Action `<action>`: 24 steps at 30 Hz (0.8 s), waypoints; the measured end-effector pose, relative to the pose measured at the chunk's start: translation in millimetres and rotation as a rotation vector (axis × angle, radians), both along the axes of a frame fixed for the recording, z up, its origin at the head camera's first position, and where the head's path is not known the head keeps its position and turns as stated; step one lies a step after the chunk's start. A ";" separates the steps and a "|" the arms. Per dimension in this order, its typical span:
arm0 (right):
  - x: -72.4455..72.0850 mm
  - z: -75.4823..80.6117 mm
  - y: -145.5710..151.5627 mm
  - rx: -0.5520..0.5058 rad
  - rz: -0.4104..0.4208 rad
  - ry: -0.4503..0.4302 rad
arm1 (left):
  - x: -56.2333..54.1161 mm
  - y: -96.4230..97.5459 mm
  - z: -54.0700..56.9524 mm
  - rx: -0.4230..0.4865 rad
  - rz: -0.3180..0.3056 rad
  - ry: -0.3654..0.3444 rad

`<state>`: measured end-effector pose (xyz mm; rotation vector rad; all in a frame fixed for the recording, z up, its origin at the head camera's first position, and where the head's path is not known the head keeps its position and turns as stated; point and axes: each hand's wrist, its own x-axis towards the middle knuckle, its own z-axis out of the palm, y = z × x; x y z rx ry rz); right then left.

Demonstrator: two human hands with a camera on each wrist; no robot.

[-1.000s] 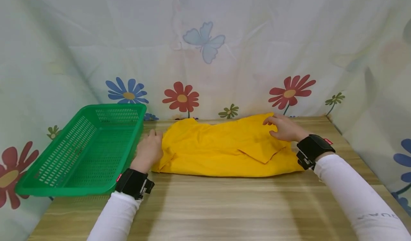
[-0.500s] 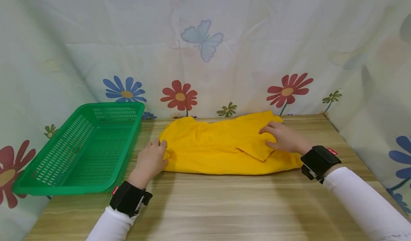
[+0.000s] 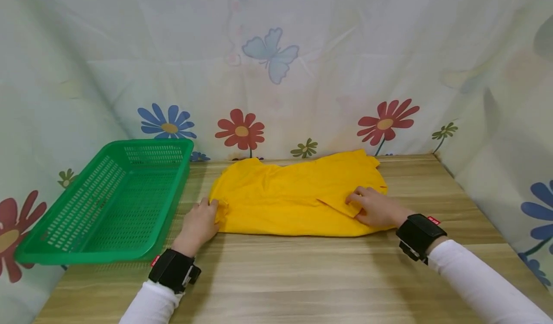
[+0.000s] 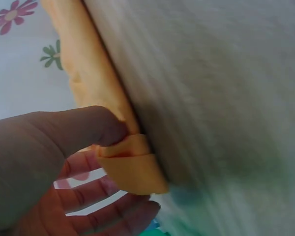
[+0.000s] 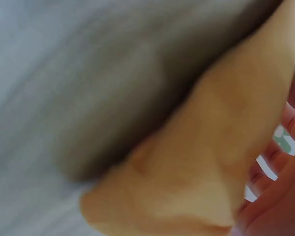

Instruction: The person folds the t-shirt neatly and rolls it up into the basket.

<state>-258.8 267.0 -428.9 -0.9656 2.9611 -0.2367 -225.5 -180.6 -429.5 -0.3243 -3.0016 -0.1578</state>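
Note:
A folded yellow shirt (image 3: 276, 194) lies across the back half of the table, a sleeve-like flap (image 3: 341, 203) turned over its right part. At its left end my left hand (image 3: 199, 225) pinches the front corner; in the left wrist view the thumb (image 4: 110, 129) lies on a hemmed fold (image 4: 132, 169), with the other fingers behind it. Toward the right end my right hand (image 3: 376, 208) grips the shirt beside the flap, fingers curled down onto it. In the right wrist view the cloth (image 5: 201, 147) hides most of the fingertips.
A green plastic basket (image 3: 173, 204) with slotted sides stands on the left of the wooden table (image 3: 294, 276), close beside the left hand. A curtain (image 3: 328, 89) printed with flowers and a butterfly hangs right behind the table and along both sides.
My right hand has come down from above the shirt's back right part toward its front edge, fingers closing onto the cloth. My left hand has settled at the front left corner.

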 end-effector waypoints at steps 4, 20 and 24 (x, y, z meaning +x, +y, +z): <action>-0.4 -5.3 -0.9 -0.009 -0.007 0.003 | -2.5 -4.7 -7.4 0.024 -0.005 0.016; -14.5 19.9 1.3 -0.070 -0.055 -0.059 | 1.9 -7.0 31.7 0.148 -0.034 0.133; -15.6 35.0 3.3 -0.105 -0.038 -0.006 | 2.5 -8.1 44.4 0.154 -0.043 0.199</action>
